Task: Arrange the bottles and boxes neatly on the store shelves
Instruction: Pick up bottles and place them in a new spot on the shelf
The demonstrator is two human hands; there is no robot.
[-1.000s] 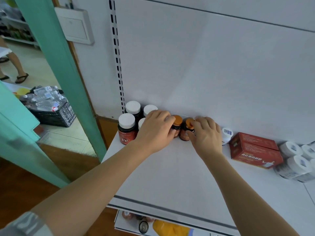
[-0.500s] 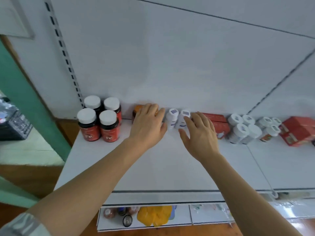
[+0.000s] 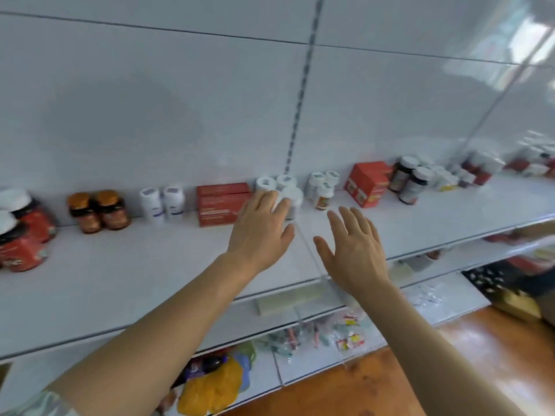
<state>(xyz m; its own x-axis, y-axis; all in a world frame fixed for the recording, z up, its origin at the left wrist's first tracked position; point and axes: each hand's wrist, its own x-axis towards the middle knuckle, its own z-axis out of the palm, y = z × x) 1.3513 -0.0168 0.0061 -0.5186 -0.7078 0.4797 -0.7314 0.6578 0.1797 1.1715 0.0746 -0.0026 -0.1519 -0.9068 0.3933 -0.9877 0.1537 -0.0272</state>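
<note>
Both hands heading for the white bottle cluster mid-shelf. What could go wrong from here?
1. The left hand reaches the white-capped bottles with straight fingers, not a grip; a push may topple these close-packed bottles.
2. The red box sits right beside that cluster, so a sideways nudge could skew it.
3. The right hand hovers open near the small white bottles; a sweep could knock them over.

No writing can be read with any certainty. The red-labelled bottles [image 3: 21, 232] at the far left carry large pale letters, cut off and blurred. The red box [image 3: 221, 204] left of the hands and the red boxes [image 3: 367, 183] farther right show pale bands of print too smeared to make out. The small white bottles [image 3: 162, 202] bear blurred bluish marks only.
</note>
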